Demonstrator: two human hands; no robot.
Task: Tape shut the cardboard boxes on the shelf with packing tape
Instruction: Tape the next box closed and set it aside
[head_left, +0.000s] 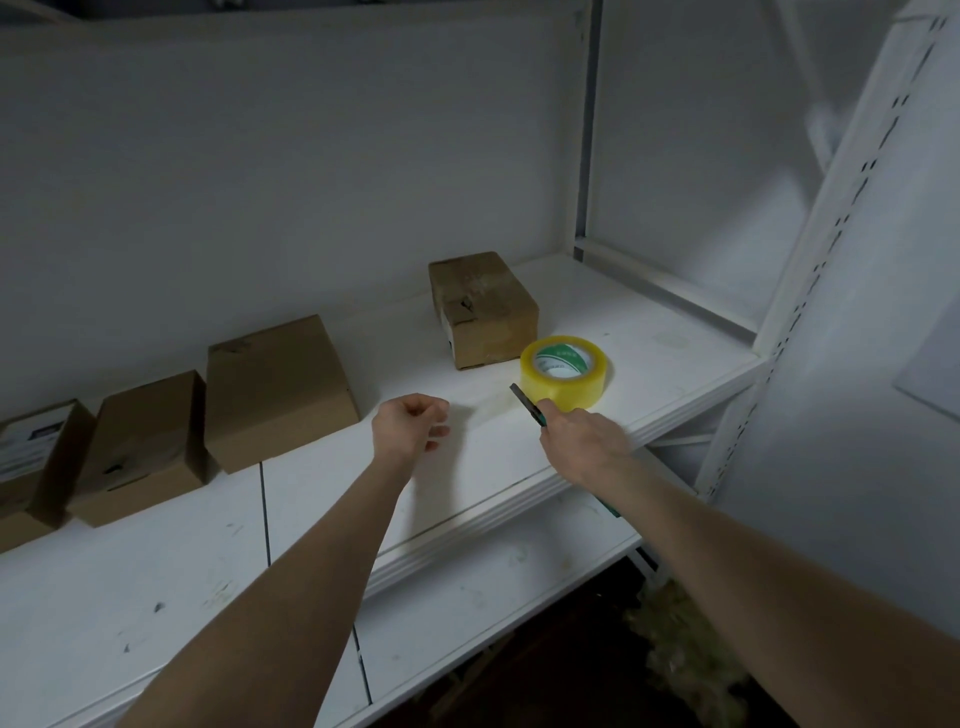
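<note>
Hazard: my right grip (587, 441) clasps the box cutter (527, 408) near the packing tape roll (566, 382); my empty, loosely curled left grip (410, 428) risks a cut.

Both bare forearms reach forward from the lower edge of view, well apart. The left hand (413, 428) hovers with its fingers loosely curled toward the palm, holding nothing. The right hand (587, 441), its back toward the camera, grips a slim teal-handled cutter (525, 404) whose dark blade juts past the fingers.
</note>
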